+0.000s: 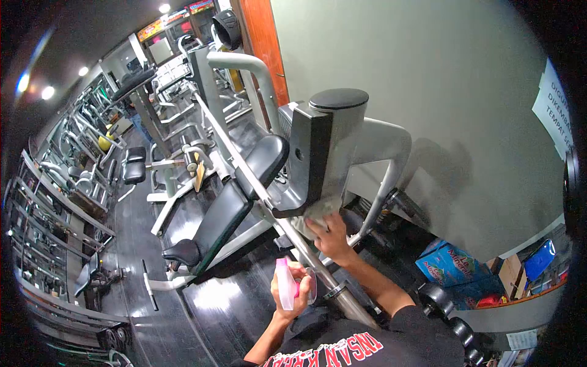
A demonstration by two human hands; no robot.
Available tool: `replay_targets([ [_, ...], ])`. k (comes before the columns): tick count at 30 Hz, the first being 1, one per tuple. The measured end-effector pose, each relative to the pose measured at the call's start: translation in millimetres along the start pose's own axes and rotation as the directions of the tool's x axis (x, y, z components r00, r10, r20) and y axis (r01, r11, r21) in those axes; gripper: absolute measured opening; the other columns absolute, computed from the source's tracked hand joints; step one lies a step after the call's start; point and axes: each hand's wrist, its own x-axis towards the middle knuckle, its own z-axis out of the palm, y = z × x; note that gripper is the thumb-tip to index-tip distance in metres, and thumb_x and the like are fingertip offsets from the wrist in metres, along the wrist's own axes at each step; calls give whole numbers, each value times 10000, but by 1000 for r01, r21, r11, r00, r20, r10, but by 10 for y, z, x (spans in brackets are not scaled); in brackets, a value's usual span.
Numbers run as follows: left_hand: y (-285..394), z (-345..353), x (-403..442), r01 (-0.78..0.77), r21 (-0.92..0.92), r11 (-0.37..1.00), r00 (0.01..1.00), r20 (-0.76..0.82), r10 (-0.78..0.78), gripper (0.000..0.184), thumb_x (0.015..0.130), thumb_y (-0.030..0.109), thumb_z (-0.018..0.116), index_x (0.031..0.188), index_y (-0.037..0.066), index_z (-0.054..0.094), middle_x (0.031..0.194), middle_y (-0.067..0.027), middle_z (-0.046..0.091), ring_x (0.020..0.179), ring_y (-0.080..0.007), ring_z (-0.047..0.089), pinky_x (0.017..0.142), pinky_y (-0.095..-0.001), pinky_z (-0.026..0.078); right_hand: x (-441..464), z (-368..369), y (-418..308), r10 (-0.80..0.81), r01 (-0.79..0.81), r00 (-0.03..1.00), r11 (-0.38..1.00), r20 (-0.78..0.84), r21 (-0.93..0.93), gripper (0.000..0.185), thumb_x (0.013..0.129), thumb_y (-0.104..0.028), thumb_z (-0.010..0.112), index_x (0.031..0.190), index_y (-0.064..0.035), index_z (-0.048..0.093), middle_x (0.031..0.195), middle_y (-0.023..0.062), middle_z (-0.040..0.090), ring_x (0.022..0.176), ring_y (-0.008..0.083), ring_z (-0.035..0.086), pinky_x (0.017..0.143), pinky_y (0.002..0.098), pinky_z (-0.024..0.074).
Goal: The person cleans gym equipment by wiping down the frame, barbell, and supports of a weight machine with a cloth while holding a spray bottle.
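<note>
My left hand (301, 282) is wrapped round a translucent spray bottle (285, 292) with a pink spray head, held low in front of my body. Ahead of it, my right hand (333, 237) presses a pale cloth (317, 213) against the lower part of a grey and black machine upright (333, 147); some fingers are hidden by the cloth. A long metal bar (235, 150) slants between the upright and the black padded bench (223, 211), passing close to both hands.
Several gym machines and a barbell rack (61, 244) stand to the left on the black floor. At right are a blue carton (452, 266), a shelf of odds and ends, and dumbbells (449, 306). A grey wall (416, 73) rises behind the upright.
</note>
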Motion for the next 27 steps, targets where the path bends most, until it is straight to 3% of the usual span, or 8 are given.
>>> replay_targets([
  [4, -21, -39, -66, 105, -144, 984, 994, 6, -105, 225, 805, 12, 626, 987, -24, 499, 856, -87, 571, 661, -129, 612, 581, -250, 509, -816, 141, 139, 61, -66, 954, 998, 294, 6, 569, 609, -72, 670, 1165, -174, 602, 1131, 140, 526, 1096, 378, 488, 878, 443, 468],
  [9, -60, -194, -139, 86, -52, 995, 996, 31, -85, 233, 817, 11, 621, 1013, -20, 499, 825, -70, 580, 637, -114, 607, 558, -239, 498, -1035, -26, 412, 127, -207, 962, 915, 242, 345, 516, 620, -117, 707, 1125, -125, 602, 1299, 187, 460, 1206, 406, 438, 951, 443, 429],
  [11, -66, -236, -174, 117, -12, 993, 993, 0, -117, 242, 813, 19, 628, 1020, -8, 506, 813, -62, 585, 633, -108, 602, 561, -237, 495, -880, 36, 467, 162, -158, 962, 987, -219, 34, 571, 596, -112, 716, 1155, -113, 594, 1295, 218, 450, 1204, 433, 428, 979, 478, 395],
  [13, -67, -280, -196, 159, -37, 987, 987, 19, -158, 254, 809, 26, 633, 1029, 4, 508, 818, -61, 589, 629, -106, 595, 568, -239, 495, -309, -98, 372, 99, -90, 882, 995, -461, 42, 590, 586, -84, 705, 1166, -121, 599, 1276, 239, 450, 1198, 454, 419, 984, 505, 375],
  [19, -56, -296, -227, 187, -14, 982, 982, 17, -186, 261, 816, 26, 624, 1045, 5, 500, 813, -60, 585, 640, -109, 592, 573, -236, 494, -64, 165, 271, 192, -191, 967, 981, -166, 22, 573, 586, -54, 658, 1149, -155, 624, 1217, 255, 444, 1167, 459, 430, 972, 498, 374],
  [21, -63, -319, -225, 193, -14, 981, 981, 20, -192, 257, 820, 24, 619, 1044, 2, 495, 818, -63, 581, 637, -109, 593, 570, -236, 495, -556, 381, 361, 174, -179, 969, 984, -176, -9, 483, 698, -113, 652, 1175, -173, 606, 1199, 250, 447, 1138, 468, 444, 938, 502, 388],
  [23, -71, -329, -227, 200, -17, 980, 980, 19, -199, 252, 823, 21, 614, 1042, 0, 491, 823, -65, 577, 635, -110, 594, 567, -236, 496, -996, 475, 363, 392, -392, 919, 888, 47, 241, 415, 812, -215, 620, 1214, -131, 553, 1205, 249, 439, 1120, 472, 449, 917, 501, 394],
  [27, -42, -306, -162, 218, -68, 974, 976, 40, -215, 247, 829, 12, 603, 1039, -9, 475, 860, -72, 568, 634, -110, 595, 562, -232, 493, -1152, 507, 339, 479, -421, 868, 850, -131, 316, 462, 877, -334, 586, 1239, -64, 489, 1184, 226, 485, 1119, 392, 490, 922, 451, 402],
])
